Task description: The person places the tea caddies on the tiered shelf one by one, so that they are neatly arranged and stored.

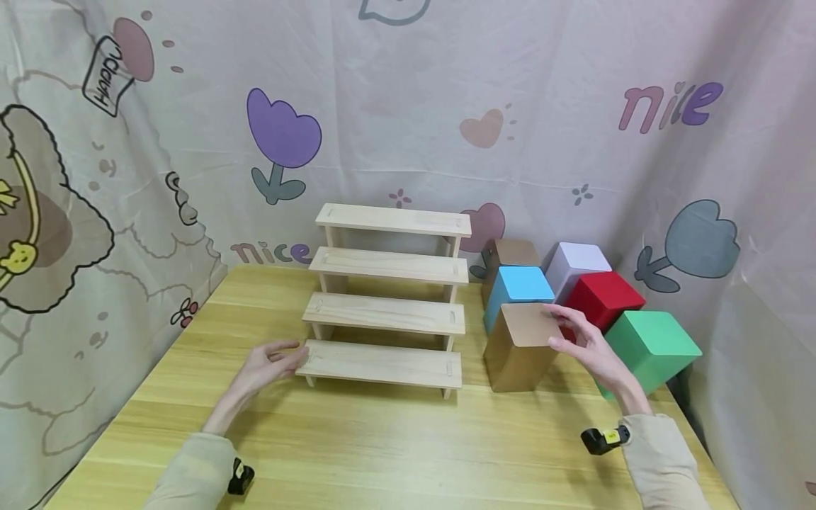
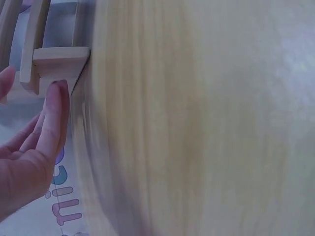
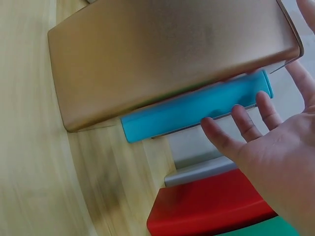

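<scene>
A four-step wooden display riser stands on the table, its lowest step at the front. My left hand is at the left end of that step, fingers extended; in the left wrist view the fingertips overlap the side of the riser. To the right, a gold-brown box stands upright at the front of a group of boxes. My right hand is at its upper right edge, with the fingers spread in the right wrist view and not curled round the box.
Behind the gold-brown box are a blue box and a brown box. A white box, a red box and a green box stand on the right. A printed curtain hangs behind the wooden table.
</scene>
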Available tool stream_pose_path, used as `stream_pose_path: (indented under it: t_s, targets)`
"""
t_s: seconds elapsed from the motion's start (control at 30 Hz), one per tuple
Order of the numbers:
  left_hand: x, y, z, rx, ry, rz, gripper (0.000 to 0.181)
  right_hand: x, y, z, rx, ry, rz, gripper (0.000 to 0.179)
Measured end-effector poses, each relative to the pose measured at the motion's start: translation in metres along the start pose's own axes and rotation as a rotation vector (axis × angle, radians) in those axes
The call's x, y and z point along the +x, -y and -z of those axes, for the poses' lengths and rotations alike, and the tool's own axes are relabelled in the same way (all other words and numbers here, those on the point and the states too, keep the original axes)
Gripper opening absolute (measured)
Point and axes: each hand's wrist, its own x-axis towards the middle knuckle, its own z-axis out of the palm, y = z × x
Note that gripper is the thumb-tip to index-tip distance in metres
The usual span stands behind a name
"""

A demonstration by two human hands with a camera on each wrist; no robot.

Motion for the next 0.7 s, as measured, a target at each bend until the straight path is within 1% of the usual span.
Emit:
stream_pose_path:
  t_s: [0.07, 0.13, 0.2, 0.3, 0.37, 0.57, 0.63, 0.7]
  targets:
    - [0.0003, 0.0025, 0.0004, -0.003, 0.024, 0.010, 0.067, 0.0002, -0.0028, -0.0007, 0.007, 0.016, 0.028, 0.061]
    - [0.0005, 0.0043, 0.0010, -0.023, 0.045, 0.018, 0.067, 0.0004, -0.0048, -0.0015, 0.010, 0.026, 0.038, 0.063]
    - [0.0007, 0.0051, 0.0011, -0.038, 0.072, 0.019, 0.068, 0.0002, -0.0064, -0.0018, 0.001, 0.028, 0.033, 0.064]
    - [-0.0001, 0.0057, 0.0010, -0.084, 0.092, 0.028, 0.069, -0.0002, -0.0078, -0.0022, -0.012, 0.027, 0.025, 0.067]
    - [-0.0009, 0.0054, 0.0011, -0.096, 0.109, 0.027, 0.070, -0.0003, -0.0082, -0.0022, -0.025, 0.027, 0.016, 0.069]
    - [-0.0003, 0.0035, 0.0008, -0.114, 0.099, 0.050, 0.066, -0.0002, -0.0083, -0.0019, -0.042, 0.025, -0.019, 0.072]
    - [0.0005, 0.0030, 0.0006, -0.118, 0.089, 0.065, 0.064, -0.0006, -0.0091, -0.0020, -0.044, 0.021, -0.025, 0.073]
    - [0.0010, 0.0023, 0.0005, -0.121, 0.094, 0.072, 0.063, -0.0013, -0.0104, -0.0021, -0.048, 0.017, -0.024, 0.074]
